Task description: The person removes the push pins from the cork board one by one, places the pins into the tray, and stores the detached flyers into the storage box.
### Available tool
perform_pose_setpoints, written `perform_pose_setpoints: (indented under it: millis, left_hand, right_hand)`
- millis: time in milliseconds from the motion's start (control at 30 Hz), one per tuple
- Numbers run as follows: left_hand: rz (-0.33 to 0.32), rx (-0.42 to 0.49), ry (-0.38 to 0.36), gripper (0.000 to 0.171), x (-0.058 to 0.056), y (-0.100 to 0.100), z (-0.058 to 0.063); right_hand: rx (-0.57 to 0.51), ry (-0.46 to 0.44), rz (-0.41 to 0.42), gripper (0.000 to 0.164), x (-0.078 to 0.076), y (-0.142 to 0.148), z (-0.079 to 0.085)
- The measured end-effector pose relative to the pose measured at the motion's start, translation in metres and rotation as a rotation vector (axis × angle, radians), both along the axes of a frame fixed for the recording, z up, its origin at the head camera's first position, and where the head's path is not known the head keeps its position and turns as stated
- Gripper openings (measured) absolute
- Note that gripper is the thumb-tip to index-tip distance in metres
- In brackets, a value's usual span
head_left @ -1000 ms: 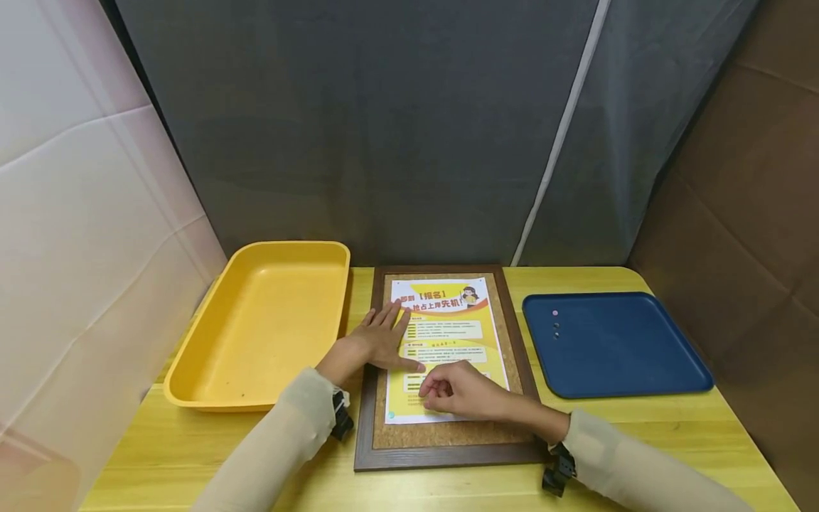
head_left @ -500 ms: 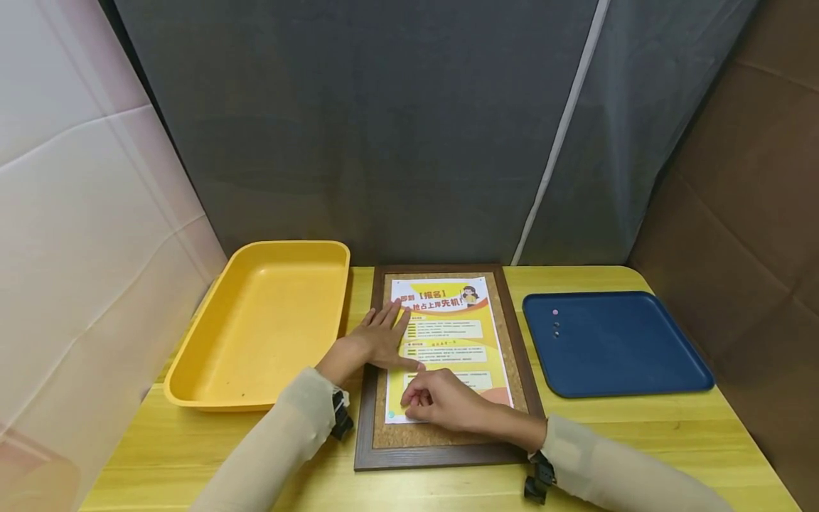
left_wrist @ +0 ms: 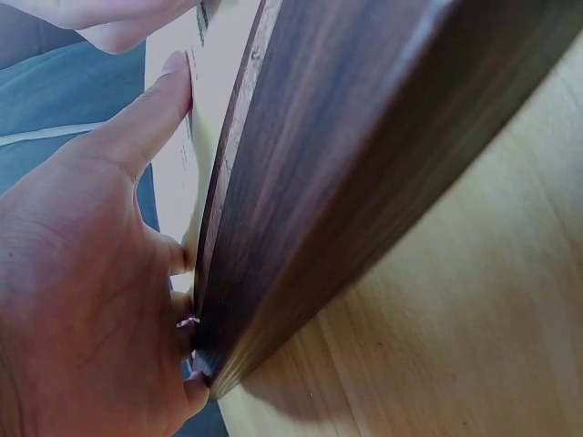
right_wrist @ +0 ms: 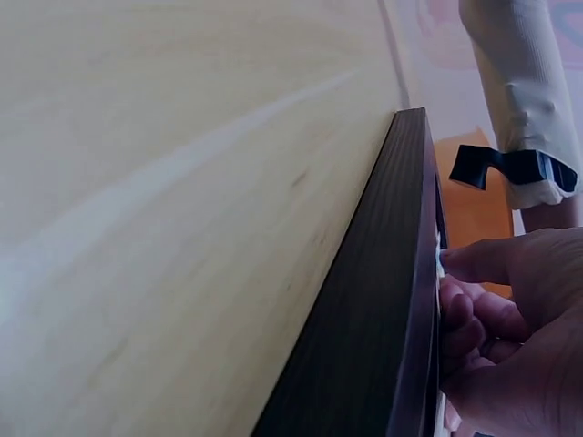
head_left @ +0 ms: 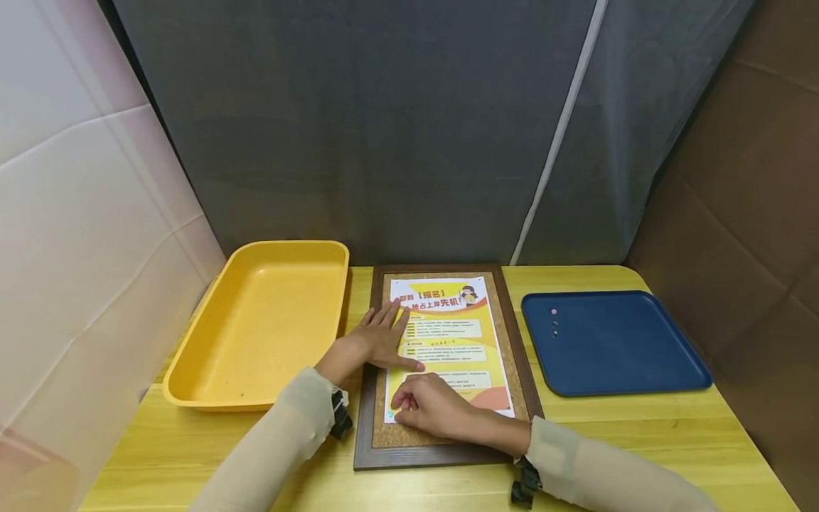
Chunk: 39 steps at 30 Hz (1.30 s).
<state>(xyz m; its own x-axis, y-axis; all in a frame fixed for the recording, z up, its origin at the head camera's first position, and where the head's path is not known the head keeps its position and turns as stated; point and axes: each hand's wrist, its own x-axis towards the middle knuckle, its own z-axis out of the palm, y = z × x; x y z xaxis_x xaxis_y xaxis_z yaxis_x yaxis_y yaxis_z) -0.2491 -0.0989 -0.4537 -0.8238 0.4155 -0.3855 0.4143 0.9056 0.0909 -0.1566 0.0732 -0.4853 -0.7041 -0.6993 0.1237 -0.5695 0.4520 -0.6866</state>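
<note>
A yellow and white printed poster (head_left: 451,334) lies on a framed cork board (head_left: 441,433). My left hand (head_left: 380,345) presses flat on the poster's left side with its fingers spread. Its thumb tip lies just above my right hand (head_left: 435,407), whose curled fingers are at the poster's lower left corner. In the right wrist view, the thumb (right_wrist: 487,259) reaches past the dark frame (right_wrist: 373,273) and the other fingers are curled below it. I cannot tell whether something small is held between these fingertips. Small dots like tack heads show at the poster's top corners.
A deep yellow tray (head_left: 256,395) stands to the left of the board. To the right, a shallow blue tray (head_left: 627,348) holds a pink-headed tack (head_left: 554,311) and a few tiny metallic pieces (head_left: 555,333). A grey curtain (head_left: 358,142) hangs behind the table.
My right hand has moved left and slightly down across the poster to its lower left corner, uncovering the right part of the lower text. My left hand stays in place.
</note>
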Motion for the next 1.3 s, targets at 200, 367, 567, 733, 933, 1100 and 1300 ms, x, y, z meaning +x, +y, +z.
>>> perform_pose_setpoints:
  millis: [200, 367, 567, 733, 933, 1100, 1300]
  left_hand:
    - [-0.002, 0.009, -0.003, 0.121, 0.0024, -0.0006, 0.0026]
    - [-0.003, 0.01, -0.004, 0.122, 0.0015, -0.0005, 0.001]
    - [0.002, 0.008, -0.033, 0.121, 0.0011, -0.0009, -0.0017]
    - [0.001, 0.02, -0.023, 0.121, 0.0013, -0.0013, -0.0002]
    - [0.003, 0.014, -0.013, 0.121, 0.0015, -0.0002, 0.0018]
    - [0.003, 0.024, -0.029, 0.122, 0.0021, -0.0005, 0.0021]
    - [0.008, 0.021, -0.035, 0.125, -0.0042, -0.0009, -0.0069]
  right_hand:
    - [0.02, 0.008, -0.021, 0.005, 0.0026, -0.0047, 0.0009]
    - [0.024, 0.008, -0.038, 0.008, 0.0043, -0.0068, 0.0016]
    - [0.037, -0.013, -0.054, 0.011, 0.0056, -0.0104, 0.0011]
    - [0.036, 0.003, -0.059, 0.011, 0.0044, -0.0106, 0.0011]
    - [0.044, -0.028, -0.07, 0.012, 0.003, -0.0108, 0.0023]
    - [0.057, -0.068, -0.064, 0.011, 0.0027, -0.0108, 0.0049]
    - [0.079, -0.082, -0.053, 0.008, 0.0016, -0.0108, 0.0082]
